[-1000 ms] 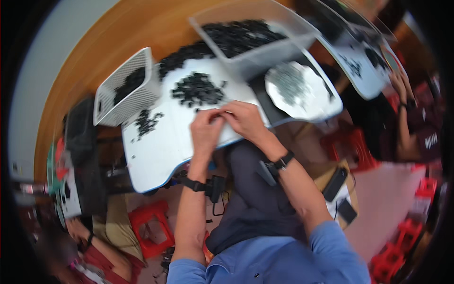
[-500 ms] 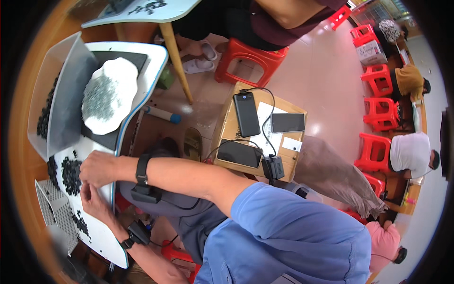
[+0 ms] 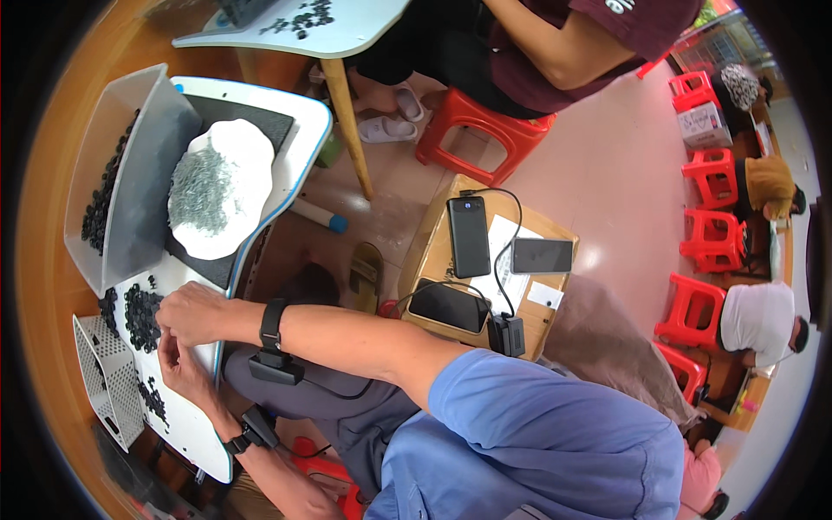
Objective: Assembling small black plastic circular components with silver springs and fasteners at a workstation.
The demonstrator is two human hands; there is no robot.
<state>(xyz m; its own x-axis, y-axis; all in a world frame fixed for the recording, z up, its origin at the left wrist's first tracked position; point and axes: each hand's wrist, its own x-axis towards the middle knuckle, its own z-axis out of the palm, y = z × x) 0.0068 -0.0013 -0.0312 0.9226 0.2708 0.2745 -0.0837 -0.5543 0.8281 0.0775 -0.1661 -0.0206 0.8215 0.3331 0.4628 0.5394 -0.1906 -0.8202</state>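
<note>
My right hand and my left hand meet over the near edge of a white board, fingertips close together. Both are closed in a pinch; whatever lies between the fingers is too small or hidden to make out. Just beyond the fingertips is a pile of small black parts. A smaller scatter of black parts lies on the board below my left hand. Above my right hand, a white scalloped plate carries a heap of thin grey-green pieces and rests on a dark pad.
A translucent bin with black parts stands beside the plate; a perforated white basket is lower down. A cardboard box holds phones, a power bank and cables. A co-worker sits on a red stool; others sit far right.
The whole view has shifted, so the scene sits slightly lower and further right. My hands stay together beside the black pile, still pinching.
</note>
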